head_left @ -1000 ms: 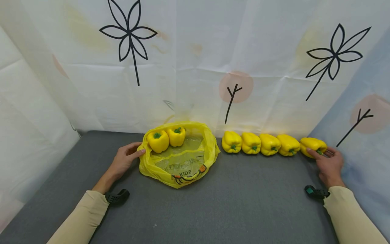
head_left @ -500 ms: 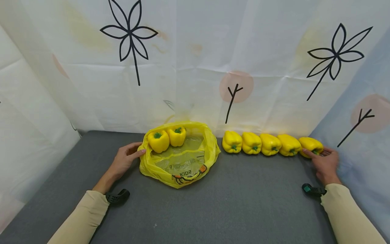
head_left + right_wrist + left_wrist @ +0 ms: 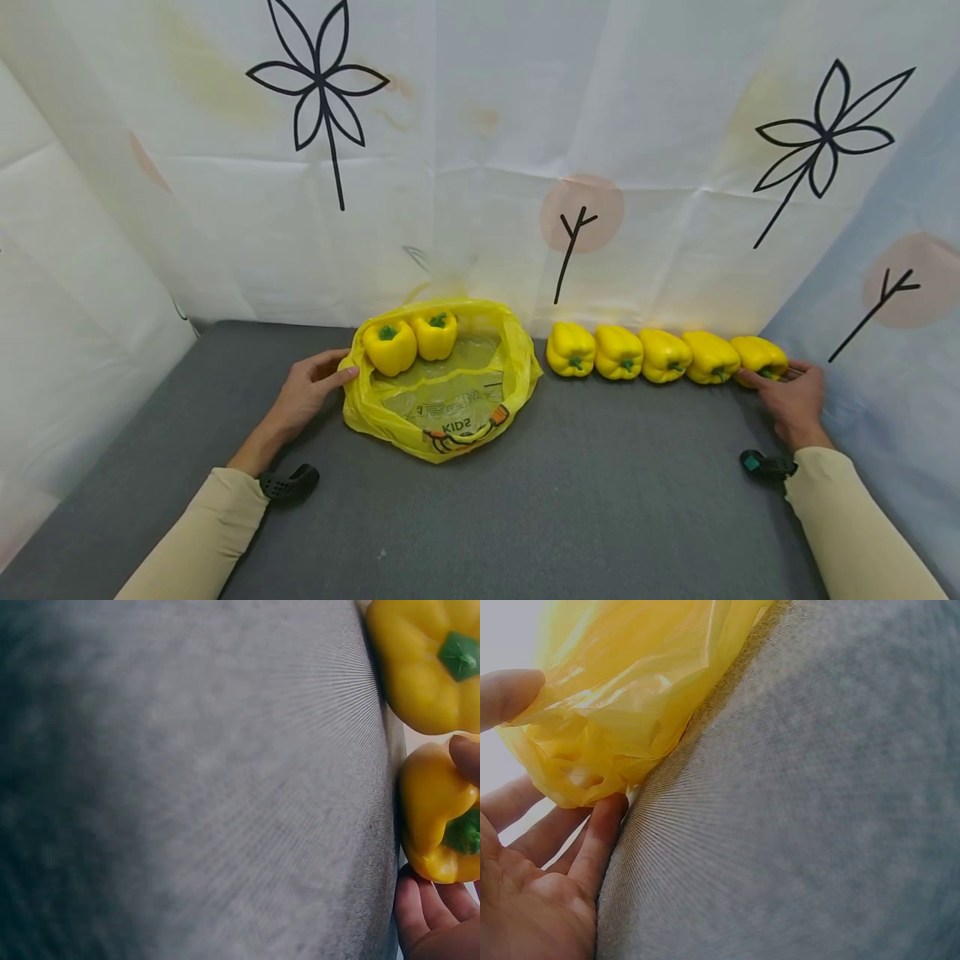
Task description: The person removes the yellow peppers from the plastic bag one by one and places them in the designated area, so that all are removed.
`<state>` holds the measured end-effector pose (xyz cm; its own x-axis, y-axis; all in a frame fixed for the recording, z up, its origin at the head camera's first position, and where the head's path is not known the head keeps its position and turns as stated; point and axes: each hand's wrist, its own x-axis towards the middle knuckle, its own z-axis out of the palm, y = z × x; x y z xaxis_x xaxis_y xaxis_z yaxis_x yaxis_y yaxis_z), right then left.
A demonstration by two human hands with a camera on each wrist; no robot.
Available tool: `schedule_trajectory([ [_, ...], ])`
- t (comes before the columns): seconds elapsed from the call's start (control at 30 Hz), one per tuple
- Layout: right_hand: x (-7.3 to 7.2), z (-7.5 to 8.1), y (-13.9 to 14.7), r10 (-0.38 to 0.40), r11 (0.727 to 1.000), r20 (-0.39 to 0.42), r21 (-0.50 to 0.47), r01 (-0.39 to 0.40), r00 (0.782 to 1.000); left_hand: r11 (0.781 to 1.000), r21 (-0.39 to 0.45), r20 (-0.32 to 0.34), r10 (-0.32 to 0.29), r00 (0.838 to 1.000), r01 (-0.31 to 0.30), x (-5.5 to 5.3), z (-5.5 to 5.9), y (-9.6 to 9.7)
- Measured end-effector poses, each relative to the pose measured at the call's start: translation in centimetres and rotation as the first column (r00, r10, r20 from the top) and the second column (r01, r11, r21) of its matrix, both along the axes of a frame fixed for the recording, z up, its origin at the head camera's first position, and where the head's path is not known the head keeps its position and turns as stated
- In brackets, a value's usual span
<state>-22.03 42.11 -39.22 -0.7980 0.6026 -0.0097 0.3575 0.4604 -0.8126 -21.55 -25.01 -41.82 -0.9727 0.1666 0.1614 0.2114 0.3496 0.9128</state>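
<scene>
At the left of the head view, my left hand [image 3: 306, 390] holds the rim of a yellow plastic bag [image 3: 517, 354], thumb on top and fingers below. The bag lies with its mouth open. Inside, by its back left wall, sit two yellow bell peppers, a larger-looking one [image 3: 392, 354] and another [image 3: 437, 340]. At the far right my right hand [image 3: 797, 404] grips the end yellow bell pepper [image 3: 756, 354] of a row, thumb on its left side and fingers on its right. In the right wrist view this bell pepper [image 3: 431, 799] lies between thumb and fingers.
Several more yellow bell peppers, the nearest to the bag being one pepper [image 3: 570, 350], line the back of the grey table [image 3: 555, 517]. A printed white curtain [image 3: 480, 125] rises right behind them. Bluish fabric [image 3: 885, 358] stands close at the right.
My right hand has slid the end bell pepper leftward until it sits against its neighbour in the row. The left hand and the bag have stayed in place.
</scene>
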Motion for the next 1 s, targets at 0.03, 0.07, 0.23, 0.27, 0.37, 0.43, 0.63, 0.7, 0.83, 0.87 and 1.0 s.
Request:
schedule_trajectory([
  [0.03, -0.03, -0.01, -0.03, 0.002, 1.000, -0.002, 0.003, -0.002, 1.000, 1.000, -0.002, 0.001, 0.000, 1.000, 0.000, 0.01, 0.00, 0.00],
  [0.07, -0.05, -0.01, -0.06, 0.004, 1.000, -0.001, 0.006, -0.004, 1.000, 1.000, -0.005, -0.001, 0.000, 1.000, 0.000, 0.00, -0.01, 0.00],
  [0.23, -0.10, 0.03, -0.24, 0.006, 1.000, 0.005, 0.010, -0.006, 1.000, 1.000, -0.011, -0.001, 0.005, 1.000, -0.005, 0.04, -0.04, -0.06],
  [0.27, -0.11, 0.04, -0.26, 0.005, 1.000, 0.004, 0.011, -0.005, 1.000, 1.000, -0.009, -0.001, 0.006, 1.000, -0.006, 0.06, -0.04, -0.05],
  [0.37, -0.09, 0.08, -0.28, 0.011, 1.000, 0.002, 0.010, -0.011, 1.000, 1.000, -0.004, -0.003, 0.006, 1.000, -0.006, 0.04, -0.05, -0.03],
  [0.43, -0.09, 0.10, -0.28, 0.022, 1.000, 0.003, 0.010, -0.022, 1.000, 1.000, -0.002, -0.002, 0.006, 1.000, -0.006, 0.04, -0.05, -0.03],
  [0.63, 0.01, 0.11, -0.31, 0.047, 0.999, 0.000, 0.001, -0.047, 0.999, 1.000, 0.001, -0.001, 0.000, 1.000, 0.000, 0.11, -0.08, -0.15],
  [0.7, 0.03, 0.08, -0.25, 0.050, 0.999, 0.000, 0.003, -0.050, 0.999, 1.000, 0.003, -0.002, -0.001, 1.000, 0.001, 0.12, -0.08, -0.14],
  [0.83, 0.10, 0.07, -0.07, 0.061, 0.998, 0.004, 0.015, -0.061, 0.998, 1.000, 0.002, 0.000, 0.000, 1.000, 0.000, 0.10, 0.00, -0.05],
  [0.87, 0.13, 0.09, -0.05, 0.067, 0.998, 0.004, 0.016, -0.067, 0.998, 1.000, 0.001, 0.001, 0.001, 1.000, -0.001, 0.10, 0.03, -0.03],
  [1.0, 0.25, 0.20, 0.07, 0.085, 0.996, 0.014, 0.006, -0.085, 0.996, 1.000, 0.000, -0.002, 0.000, 1.000, 0.000, 0.06, 0.04, 0.00],
])
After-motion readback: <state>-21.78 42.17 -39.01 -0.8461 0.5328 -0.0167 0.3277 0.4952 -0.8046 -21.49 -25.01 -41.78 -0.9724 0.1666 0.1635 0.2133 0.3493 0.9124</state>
